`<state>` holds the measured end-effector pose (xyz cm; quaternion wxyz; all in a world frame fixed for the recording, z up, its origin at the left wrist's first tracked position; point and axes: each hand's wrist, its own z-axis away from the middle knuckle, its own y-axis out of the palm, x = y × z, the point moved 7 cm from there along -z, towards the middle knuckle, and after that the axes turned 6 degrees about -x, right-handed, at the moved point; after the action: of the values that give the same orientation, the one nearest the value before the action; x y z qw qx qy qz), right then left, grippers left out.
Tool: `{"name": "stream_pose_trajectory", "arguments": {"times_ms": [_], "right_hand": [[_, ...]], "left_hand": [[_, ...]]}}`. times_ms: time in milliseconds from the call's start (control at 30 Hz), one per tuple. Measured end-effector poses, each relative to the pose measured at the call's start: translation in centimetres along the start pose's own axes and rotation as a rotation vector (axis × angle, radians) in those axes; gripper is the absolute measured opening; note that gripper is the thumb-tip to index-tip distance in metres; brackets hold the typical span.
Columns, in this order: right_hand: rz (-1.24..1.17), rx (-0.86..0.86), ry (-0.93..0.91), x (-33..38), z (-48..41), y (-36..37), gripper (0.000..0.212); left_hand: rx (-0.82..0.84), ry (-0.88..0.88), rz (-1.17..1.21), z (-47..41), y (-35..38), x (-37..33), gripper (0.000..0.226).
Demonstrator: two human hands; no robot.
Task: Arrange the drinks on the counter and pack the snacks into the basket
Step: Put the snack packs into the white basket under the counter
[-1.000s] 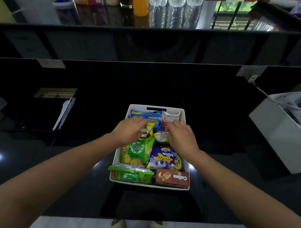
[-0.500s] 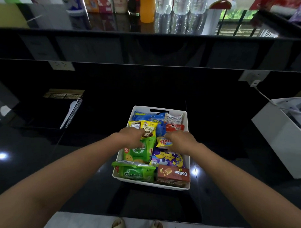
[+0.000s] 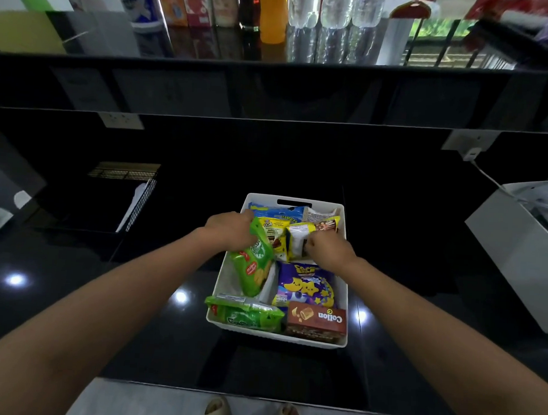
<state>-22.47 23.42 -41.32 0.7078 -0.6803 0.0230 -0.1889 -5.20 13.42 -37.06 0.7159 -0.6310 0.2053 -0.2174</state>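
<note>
Basket (image 3: 327,205), left hand (image 3: 228,233) gripping green packet (image 3: 253,262), second green packet (image 3: 244,315) flat, right hand (image 3: 327,252) pinching yellow packet (image 3: 296,240)

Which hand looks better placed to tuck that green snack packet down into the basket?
Left. The left hand grips the green packet, tilted over the gap at the left of the basket. The right hand holds a yellow packet.

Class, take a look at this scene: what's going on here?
A person stands at a black counter with both hands in a white snack basket. The left hand grips a green packet, tilted up; the right hand pinches a yellow packet beside it. A purple bag and a brown box lie nearer in the basket. Drinks stand in a row on the ledge behind.
</note>
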Motion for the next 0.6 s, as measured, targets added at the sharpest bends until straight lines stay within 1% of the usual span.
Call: {"name": "stream_pose_trajectory", "arguments": {"times_ms": [67,133,200,233,300,333,400,467,533,600], "right_hand": [[-0.079,0.233,-0.017,0.1,0.3,1.8,0.026],[-0.079,0.431,0.001,0.1,0.8,3.4,0.030],[-0.075,0.541,0.028,0.2,1.2,4.1,0.041],[-0.080,0.564,0.043,0.2,1.2,4.3,0.049],[-0.054,0.586,0.064,0.2,1.2,4.6,0.068],[-0.026,0.599,0.071,0.2,1.3,4.7,0.076],[0.009,0.609,0.084,0.0,1.4,5.0,0.082],[0.028,0.570,0.090,0.0,1.3,4.7,0.081],[0.069,0.473,0.097,0.1,1.0,3.5,0.073],[0.091,0.357,0.138,0.0,0.7,1.9,0.063]], "left_hand": [[-0.014,-0.029,-0.002,0.1,-0.2,0.2,0.063],[-0.013,-0.031,-0.002,0.3,-0.2,-0.1,0.063],[-0.015,0.003,-0.014,0.4,-0.3,-0.8,0.053],[-0.019,0.025,-0.019,0.4,-0.4,-1.2,0.045],[-0.027,0.052,-0.026,0.4,-0.6,-1.7,0.031],[-0.032,0.060,-0.040,0.5,-0.8,-2.0,0.029],[-0.032,0.091,-0.042,0.7,-0.9,-2.2,0.027],[0.009,0.116,-0.050,0.8,-0.9,-2.3,0.030],[0.084,0.081,0.017,1.0,-0.9,-2.1,0.031],[0.182,0.095,0.029,1.5,-0.8,-2.2,0.030]]}}
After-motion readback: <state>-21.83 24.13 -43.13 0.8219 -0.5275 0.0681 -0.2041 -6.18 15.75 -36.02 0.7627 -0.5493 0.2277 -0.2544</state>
